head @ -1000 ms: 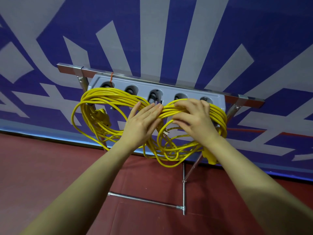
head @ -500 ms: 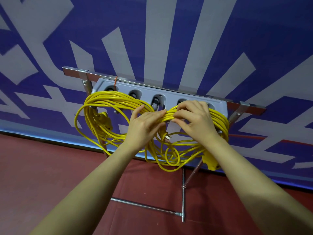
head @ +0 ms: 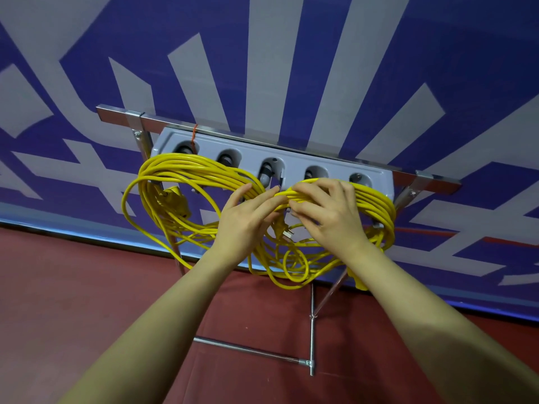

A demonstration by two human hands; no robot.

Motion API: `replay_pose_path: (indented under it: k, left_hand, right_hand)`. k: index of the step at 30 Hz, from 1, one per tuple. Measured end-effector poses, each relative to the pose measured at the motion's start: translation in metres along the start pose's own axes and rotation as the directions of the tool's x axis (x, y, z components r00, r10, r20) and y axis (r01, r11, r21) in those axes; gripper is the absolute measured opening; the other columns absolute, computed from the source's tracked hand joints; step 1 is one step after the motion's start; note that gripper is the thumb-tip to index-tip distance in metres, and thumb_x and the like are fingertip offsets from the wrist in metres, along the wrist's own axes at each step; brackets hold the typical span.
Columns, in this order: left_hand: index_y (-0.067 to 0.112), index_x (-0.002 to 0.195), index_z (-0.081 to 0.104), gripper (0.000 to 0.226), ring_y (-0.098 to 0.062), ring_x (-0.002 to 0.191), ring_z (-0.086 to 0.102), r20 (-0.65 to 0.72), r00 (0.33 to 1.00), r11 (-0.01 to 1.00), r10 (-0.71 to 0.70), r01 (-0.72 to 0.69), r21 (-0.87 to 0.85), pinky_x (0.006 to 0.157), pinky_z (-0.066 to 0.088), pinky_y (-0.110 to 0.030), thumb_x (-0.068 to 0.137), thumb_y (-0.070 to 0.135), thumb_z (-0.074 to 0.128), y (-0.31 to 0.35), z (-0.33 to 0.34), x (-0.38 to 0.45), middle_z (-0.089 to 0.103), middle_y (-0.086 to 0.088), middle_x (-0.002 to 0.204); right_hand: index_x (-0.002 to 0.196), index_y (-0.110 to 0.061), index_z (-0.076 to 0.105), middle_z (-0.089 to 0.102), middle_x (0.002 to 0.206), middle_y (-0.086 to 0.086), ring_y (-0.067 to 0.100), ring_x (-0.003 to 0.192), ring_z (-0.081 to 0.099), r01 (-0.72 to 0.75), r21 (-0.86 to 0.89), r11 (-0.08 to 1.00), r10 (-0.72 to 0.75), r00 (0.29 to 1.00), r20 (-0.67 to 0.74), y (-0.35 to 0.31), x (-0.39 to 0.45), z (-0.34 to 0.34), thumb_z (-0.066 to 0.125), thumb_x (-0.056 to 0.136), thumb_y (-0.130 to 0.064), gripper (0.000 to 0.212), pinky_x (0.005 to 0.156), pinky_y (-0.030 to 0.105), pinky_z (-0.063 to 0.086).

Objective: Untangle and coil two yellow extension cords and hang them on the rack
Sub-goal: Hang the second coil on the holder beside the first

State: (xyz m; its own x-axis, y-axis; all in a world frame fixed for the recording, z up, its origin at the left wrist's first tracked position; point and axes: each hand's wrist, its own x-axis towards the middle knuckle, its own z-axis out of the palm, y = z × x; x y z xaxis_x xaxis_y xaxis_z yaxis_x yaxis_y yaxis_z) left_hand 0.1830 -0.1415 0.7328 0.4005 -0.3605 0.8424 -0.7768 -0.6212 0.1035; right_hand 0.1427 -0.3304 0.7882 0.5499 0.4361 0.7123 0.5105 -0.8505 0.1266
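Hands meet at the middle of the rack [head: 291, 167] now; the right hand [head: 329, 214] has curled its fingers over the top strands of the right coil [head: 376, 205], gripping where a second ago it lay flatter; the left hand [head: 248, 223] keeps straighter fingers pressed against the left coil [head: 186, 170], thumb lifted, holding nothing I can make out; both yellow bundles hang from the rack's grey pegs, loops drooping below it, a plug [head: 284, 231] dangling between the wrists; my read: hanging is done, this is last tidying of the strands.
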Motion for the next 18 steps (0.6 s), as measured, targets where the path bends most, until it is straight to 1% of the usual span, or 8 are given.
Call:
replay_pose_path:
  k: [5,7,10,14,18]
  left_hand:
    - [0.021,0.12,0.053,0.028,-0.018,0.093,0.071,0.001,0.998,0.998,0.062,-0.062,0.031,0.103,0.036,-0.038,0.093,0.02,0.058,-0.002,0.001,-0.001,0.067,-0.008,0.123]
    - [0.02,0.122,0.052,0.029,-0.02,0.097,0.07,0.016,0.997,0.995,0.082,-0.083,0.049,0.103,0.036,-0.039,0.094,0.021,0.058,-0.003,0.0,-0.001,0.066,-0.009,0.125]
    - [0.02,0.124,0.051,0.03,-0.022,0.109,0.065,0.047,0.995,0.993,0.085,-0.089,0.078,0.105,0.035,-0.039,0.095,0.023,0.057,-0.001,-0.003,0.001,0.064,-0.008,0.127]
    - [0.021,0.131,0.048,0.04,-0.021,0.122,0.055,0.134,0.991,0.991,0.027,-0.044,0.128,0.108,0.032,-0.039,0.093,0.026,0.059,0.005,-0.011,-0.004,0.058,-0.007,0.136]
    - [0.021,0.137,0.047,0.048,-0.022,0.124,0.054,0.233,0.972,0.988,-0.021,-0.016,0.156,0.107,0.03,-0.038,0.091,0.024,0.061,0.011,-0.026,-0.001,0.054,-0.007,0.14]
  right_hand:
    - [0.088,-0.02,0.074,0.068,0.114,-0.003,0.023,0.103,0.05,-0.02,-0.034,0.999,0.019,1.0,-0.014,-0.003,-0.005,0.003,0.074,0.083,-0.023,0.006,0.086,0.038,0.032]
    - [0.09,-0.02,0.074,0.067,0.117,-0.003,0.024,0.105,0.05,-0.024,-0.046,0.999,0.023,1.0,-0.007,-0.005,-0.007,0.004,0.073,0.083,-0.021,0.007,0.086,0.04,0.033]
    - [0.1,-0.022,0.073,0.064,0.125,-0.002,0.024,0.111,0.05,-0.02,-0.085,0.996,0.021,1.0,0.02,-0.006,-0.012,0.001,0.07,0.084,-0.02,0.016,0.089,0.04,0.032]
    - [0.116,-0.023,0.067,0.055,0.137,-0.001,0.022,0.122,0.048,0.003,-0.14,0.99,0.013,0.993,0.114,-0.007,-0.018,-0.009,0.065,0.084,-0.018,0.033,0.096,0.04,0.031]
    - [0.128,-0.025,0.059,0.048,0.143,-0.002,0.02,0.13,0.042,0.005,-0.161,0.987,0.03,0.976,0.217,-0.008,-0.018,-0.022,0.059,0.083,-0.017,0.045,0.098,0.041,0.026]
